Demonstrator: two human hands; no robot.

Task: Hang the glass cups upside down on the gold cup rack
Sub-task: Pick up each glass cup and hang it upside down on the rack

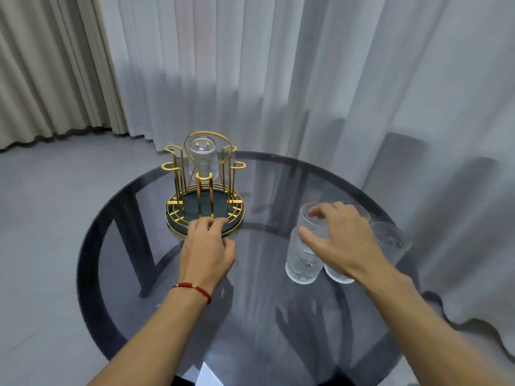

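The gold cup rack [178, 188] stands on a dark green round base at the back left of the glass table [250, 316]. One ribbed glass cup [201, 156] hangs upside down on a far prong. My left hand [207, 246] rests on the near rim of the base, gripping it. To the right stand several upright ribbed glass cups. My right hand [338, 238] closes around the rim of one glass cup [309, 218], thumb on the near side. Another cup [302, 260] stands just below it, and one more cup [391, 240] lies right of my hand.
The round smoked-glass table has a dark frame beneath. Sheer white curtains [306, 79] hang close behind and along the right edge; beige drapes [41, 65] hang at the left. Grey floor lies to the left.
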